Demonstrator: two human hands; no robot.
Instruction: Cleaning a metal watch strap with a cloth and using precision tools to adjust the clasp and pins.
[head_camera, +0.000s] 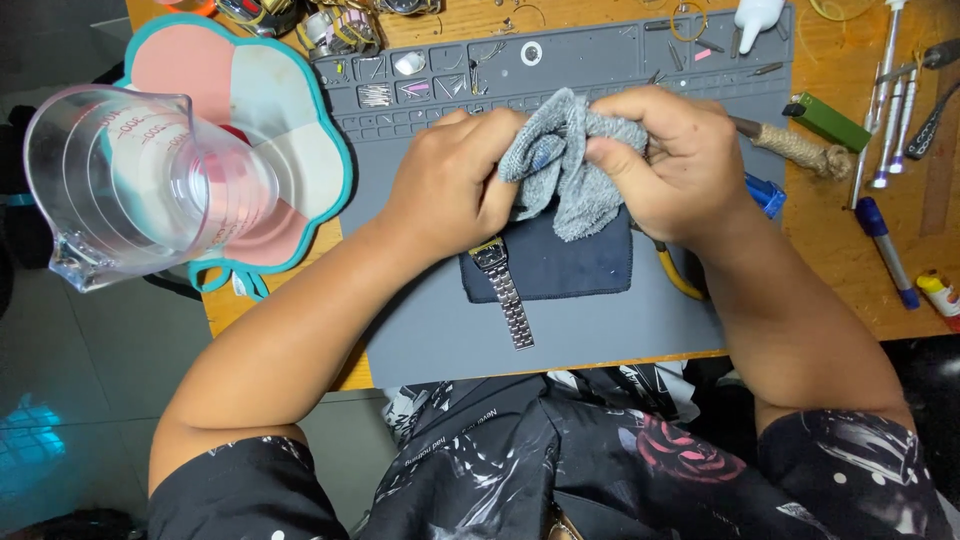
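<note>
Landmark: grey mat (420, 330). Off its left edge, clear measuring jug (130, 180) over a pink flower-shaped pad (240, 80). Mid-mat, left hand (450, 180) and right hand (670, 165) both pinch a bunched grey cloth (570, 160) between them, fingers pressed together, equally near; whatever's inside is hidden. Just below the cloth: wristwatch (495, 270) on a dark cloth (570, 265), metal band running toward the body. Right of the mat: green lighter (830, 120), rope-wrapped tool (800, 150), screwdrivers (890, 110), blue pen (885, 250). Nothing blocks the hands.
</note>
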